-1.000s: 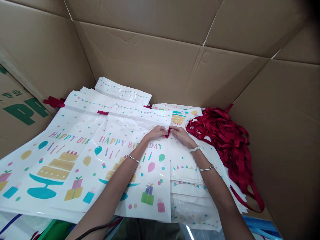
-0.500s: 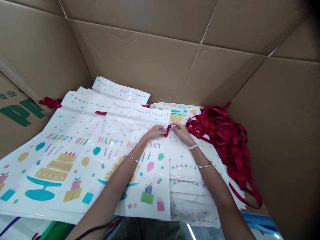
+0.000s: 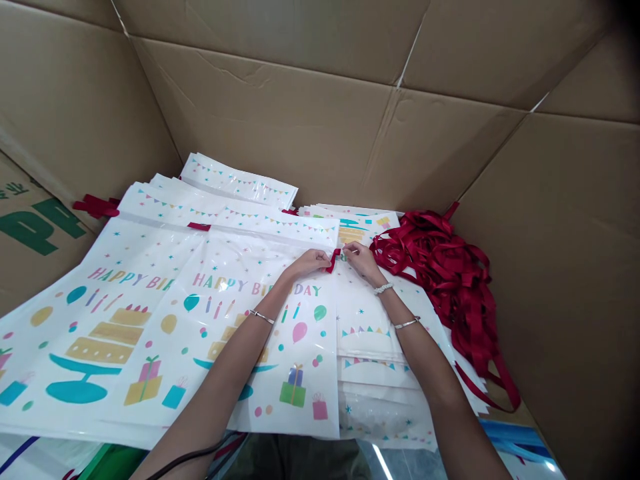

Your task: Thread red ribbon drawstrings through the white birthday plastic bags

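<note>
A white plastic sheet (image 3: 260,247) printed with "HAPPY BIRTHDAY", a cake, balloons and gifts lies on top of a stack of the same print. At its upper right edge, my left hand (image 3: 309,263) pinches a short red ribbon (image 3: 334,261), which sticks up between finger and thumb. Just right of that ribbon, my right hand (image 3: 361,260) has its thumb and fingers drawn together; what is between them, if anything, is too small to make out. Another piece of red ribbon (image 3: 199,227) shows on the sheet's upper band.
Tall cardboard walls (image 3: 280,113) enclose the back and sides. A tangled heap of red ribbons (image 3: 445,267) lies at the right. More printed sheets (image 3: 377,393) lie beneath my right forearm, and another stack (image 3: 240,180) sits at the back. Red ribbon ends (image 3: 97,205) stick out at the left.
My right fingers have curled in a little beside the ribbon. My left hand keeps its pinch. The whole view has shifted slightly.
</note>
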A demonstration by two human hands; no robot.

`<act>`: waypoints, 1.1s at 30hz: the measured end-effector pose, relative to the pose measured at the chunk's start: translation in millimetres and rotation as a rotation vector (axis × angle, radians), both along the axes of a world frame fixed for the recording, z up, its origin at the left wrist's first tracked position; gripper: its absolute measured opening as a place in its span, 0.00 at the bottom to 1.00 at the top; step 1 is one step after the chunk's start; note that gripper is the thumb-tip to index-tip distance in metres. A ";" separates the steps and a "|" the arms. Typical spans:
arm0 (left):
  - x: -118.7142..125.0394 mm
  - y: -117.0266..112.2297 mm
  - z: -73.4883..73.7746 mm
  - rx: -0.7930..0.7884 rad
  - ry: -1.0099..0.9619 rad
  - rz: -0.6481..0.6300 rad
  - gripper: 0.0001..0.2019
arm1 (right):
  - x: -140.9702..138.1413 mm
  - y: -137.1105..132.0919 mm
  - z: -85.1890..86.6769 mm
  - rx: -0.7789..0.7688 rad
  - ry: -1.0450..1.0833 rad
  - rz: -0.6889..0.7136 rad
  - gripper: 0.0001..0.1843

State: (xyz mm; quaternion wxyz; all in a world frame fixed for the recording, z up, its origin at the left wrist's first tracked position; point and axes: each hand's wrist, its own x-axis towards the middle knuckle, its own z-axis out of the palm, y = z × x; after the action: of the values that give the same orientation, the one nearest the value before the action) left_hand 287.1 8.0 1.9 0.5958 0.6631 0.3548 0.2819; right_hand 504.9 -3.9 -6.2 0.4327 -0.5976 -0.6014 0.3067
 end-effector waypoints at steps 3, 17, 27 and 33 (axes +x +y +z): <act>-1.6 3.4 -2.3 0.000 0.026 -0.003 0.08 | -2.9 -8.0 5.3 -0.150 0.086 0.042 0.11; -8.6 -1.7 12.3 -0.099 0.096 -0.042 0.11 | -13.4 -31.4 27.1 -0.616 0.336 0.331 0.11; -6.7 2.9 8.2 -0.124 0.070 -0.081 0.10 | -20.5 -28.6 20.0 -0.607 0.316 0.339 0.15; -0.7 -0.2 -1.0 -0.055 0.058 -0.046 0.11 | -23.9 -28.0 18.8 -0.638 0.397 0.334 0.11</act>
State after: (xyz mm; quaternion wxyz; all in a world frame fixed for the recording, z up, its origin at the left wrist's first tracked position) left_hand 286.4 7.8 0.9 0.6097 0.6623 0.3643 0.2386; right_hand 481.0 -31.8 12.6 0.2774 -0.5253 -0.4695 0.6532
